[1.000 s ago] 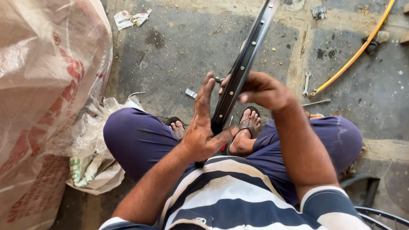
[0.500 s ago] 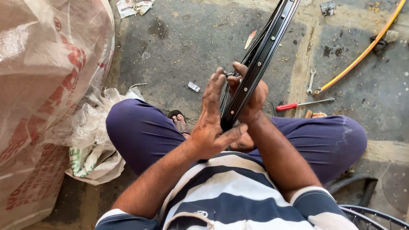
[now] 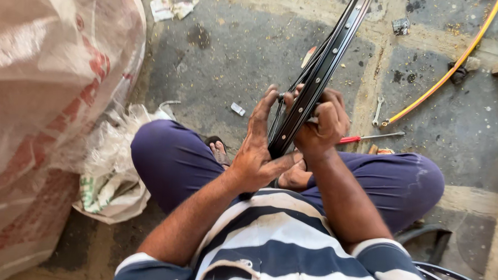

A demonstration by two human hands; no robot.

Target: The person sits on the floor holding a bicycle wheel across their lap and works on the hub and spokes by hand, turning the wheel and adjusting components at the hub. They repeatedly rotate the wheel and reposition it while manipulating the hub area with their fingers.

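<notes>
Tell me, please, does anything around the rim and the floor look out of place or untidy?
The black wheel rim looks sound in both hands. The floor is untidy: crumpled paper scraps at the top, a small spanner and a red-handled screwdriver loose beside the knee, and fine debris scattered over the concrete.

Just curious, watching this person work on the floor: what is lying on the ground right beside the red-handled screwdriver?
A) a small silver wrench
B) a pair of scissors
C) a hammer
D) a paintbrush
A: a small silver wrench lies on the concrete just above the red-handled screwdriver, to the right of the right hand that grips the black wheel rim.
</notes>
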